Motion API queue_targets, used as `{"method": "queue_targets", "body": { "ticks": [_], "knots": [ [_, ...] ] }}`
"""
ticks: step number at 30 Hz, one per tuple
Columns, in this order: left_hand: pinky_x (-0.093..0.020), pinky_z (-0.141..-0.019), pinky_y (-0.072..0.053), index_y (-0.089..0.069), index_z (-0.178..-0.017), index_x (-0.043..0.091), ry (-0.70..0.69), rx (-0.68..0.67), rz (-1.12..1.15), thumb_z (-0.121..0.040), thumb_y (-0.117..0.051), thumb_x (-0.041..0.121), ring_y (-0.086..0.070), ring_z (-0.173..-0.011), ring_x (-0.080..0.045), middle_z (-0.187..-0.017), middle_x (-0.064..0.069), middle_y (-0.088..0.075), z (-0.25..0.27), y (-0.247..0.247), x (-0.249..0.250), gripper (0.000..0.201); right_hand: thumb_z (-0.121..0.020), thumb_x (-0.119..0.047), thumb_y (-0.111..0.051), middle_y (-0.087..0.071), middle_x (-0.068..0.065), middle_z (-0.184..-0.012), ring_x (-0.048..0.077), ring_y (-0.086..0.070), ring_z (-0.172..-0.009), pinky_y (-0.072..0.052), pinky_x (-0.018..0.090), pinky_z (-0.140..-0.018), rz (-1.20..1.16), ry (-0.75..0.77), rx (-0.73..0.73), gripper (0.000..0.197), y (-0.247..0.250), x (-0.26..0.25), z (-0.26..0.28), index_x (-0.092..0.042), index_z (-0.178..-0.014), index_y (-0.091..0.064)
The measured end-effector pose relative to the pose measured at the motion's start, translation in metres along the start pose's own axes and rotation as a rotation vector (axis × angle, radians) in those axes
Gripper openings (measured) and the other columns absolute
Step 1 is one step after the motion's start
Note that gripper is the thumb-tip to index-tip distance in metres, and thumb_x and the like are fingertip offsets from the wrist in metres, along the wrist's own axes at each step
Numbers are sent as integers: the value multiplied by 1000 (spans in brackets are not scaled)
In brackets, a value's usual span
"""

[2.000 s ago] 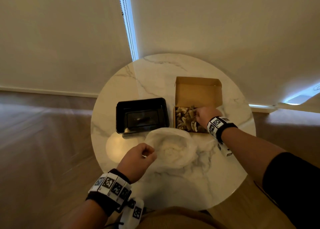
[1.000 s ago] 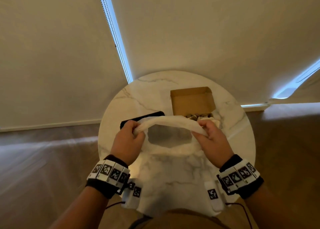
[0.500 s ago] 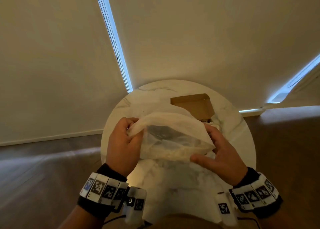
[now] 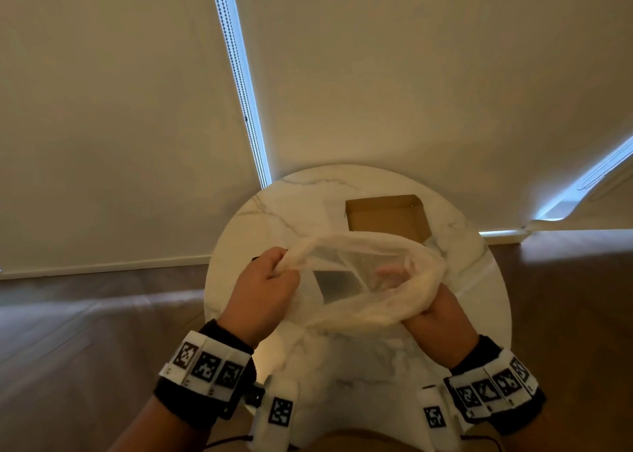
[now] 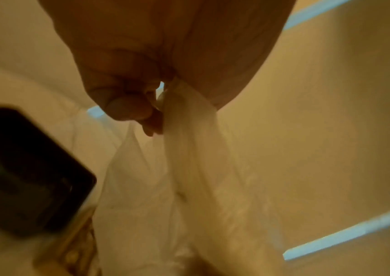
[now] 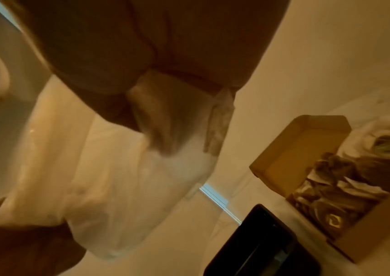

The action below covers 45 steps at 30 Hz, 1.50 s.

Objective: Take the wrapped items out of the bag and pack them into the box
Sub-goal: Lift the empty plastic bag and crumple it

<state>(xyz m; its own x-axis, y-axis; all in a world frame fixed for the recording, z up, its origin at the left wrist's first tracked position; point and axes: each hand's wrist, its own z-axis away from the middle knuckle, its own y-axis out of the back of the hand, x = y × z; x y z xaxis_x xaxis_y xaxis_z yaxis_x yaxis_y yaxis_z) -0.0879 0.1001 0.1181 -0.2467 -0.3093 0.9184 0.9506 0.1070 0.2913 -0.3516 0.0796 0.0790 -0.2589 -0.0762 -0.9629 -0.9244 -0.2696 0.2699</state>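
Head view: both hands hold a thin translucent plastic bag up above the round marble tabletop. Left hand is clenched on the bunched left end of the bag rim. Right hand grips the right end of the rim, fingers partly hidden behind the film. The bag mouth is stretched open between them; whether anything lies inside cannot be told. Brown cardboard box sits on the tabletop beyond the bag, lid flap open, its near part hidden by the bag. Both wrists carry black bands with white marker tiles.

Left wrist view, blurred: left hand has its fingers curled tight round a twisted strand of the bag, which hangs down from the fist. Black plastic tray lies on the tabletop to the left of the bag.

Right wrist view: right hand grasps the bag, film gathered under the palm and spreading below. To the right of the bag stands the cardboard box, holding wrapped items in crinkled brownish wrappers, with a pale bundle at its far end. The black tray lies just beside the box, on the bag's side.
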Motion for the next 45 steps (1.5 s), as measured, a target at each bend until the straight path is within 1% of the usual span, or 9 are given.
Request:
{"method": "queue_targets", "body": {
  "ticks": [5, 10, 15, 18, 24, 32, 37, 42, 45],
  "knots": [
    [-41, -86, -49, -66, -130, 4, 401, -262, 647, -82, -67, 14, -60, -104, -31, -126, -27, -65, -4, 6, -20, 49, -91, -31, -62, -65, -22, -120, -17, -59, -108, -49, 9, -94, 7, -58, 56, 30, 0, 28, -3, -37, -119, -55],
    [-21, -40, -28, -63, -105, 7, 573, -226, 946, -84, -65, 18, -47, -59, -14, -94, -11, -63, -5, 11, -22, 23, -85, -38, -54, -65, -32, -109, -19, -58, -106, -41, 0, -87, 12, -88, 4, 32, -9, 25, 0, -43, -117, -52],
    [-35, -59, -46, -68, -110, -4, 552, 33, 408, -84, -75, 15, -59, -71, -27, -95, -23, -69, -18, 8, -58, 33, -77, -60, -58, -64, -42, -116, -14, -59, -113, -44, 4, -90, 57, -90, -105, 48, -9, 18, 4, -46, -122, -58],
    [-48, -80, -57, -61, -104, 12, 249, 202, -238, -88, -76, 36, -64, -91, -31, -108, -16, -63, -19, 2, -74, 33, -82, -62, -52, -69, -38, -101, -11, -64, -98, -46, 7, -81, 136, -83, -98, 29, -18, 22, 5, -51, -105, -66],
    [-19, -87, -48, -55, -115, 40, -458, -89, -495, -88, -62, 65, -55, -103, 0, -111, 22, -54, 9, -28, -41, 37, -84, -62, -48, -44, -10, -57, 6, -43, -57, -34, 28, -58, 286, -79, -146, 49, -30, 48, 0, -20, -59, -45],
    [-17, -100, -48, -30, -153, 51, -359, -308, -369, -100, -61, 35, -55, -113, 7, -122, 33, -50, 1, -55, -50, 63, -89, -63, -53, -59, -6, -81, 10, -57, -77, -49, 36, -72, 405, 0, -271, 43, -31, 50, -1, -21, -81, -62],
    [-29, -100, -49, -63, -115, 37, -436, -246, -367, -91, -64, 49, -52, -119, 0, -124, 23, -49, -9, -45, -53, 27, -93, -57, -54, -66, -4, -91, 10, -62, -85, -51, 40, -79, 390, 2, -389, 38, -30, 34, 1, -22, -93, -68],
    [-32, -114, -44, -27, -142, 61, -105, -618, -369, -56, -86, 78, -48, -132, 1, -143, 27, -47, -16, -27, -46, 105, -96, -52, -61, -62, -2, -79, 11, -58, -73, -45, 33, -68, 365, 56, -451, 30, -17, 9, -6, -30, -76, -57],
    [-34, -106, -52, -40, -139, 57, -91, -694, -407, -62, -87, 68, -58, -120, 1, -132, 27, -59, -18, -28, -46, 91, -96, -52, -63, -65, -4, -80, 8, -61, -77, -50, 34, -72, 401, 77, -393, 32, -7, 5, -18, -24, -81, -63]
  ]
}}
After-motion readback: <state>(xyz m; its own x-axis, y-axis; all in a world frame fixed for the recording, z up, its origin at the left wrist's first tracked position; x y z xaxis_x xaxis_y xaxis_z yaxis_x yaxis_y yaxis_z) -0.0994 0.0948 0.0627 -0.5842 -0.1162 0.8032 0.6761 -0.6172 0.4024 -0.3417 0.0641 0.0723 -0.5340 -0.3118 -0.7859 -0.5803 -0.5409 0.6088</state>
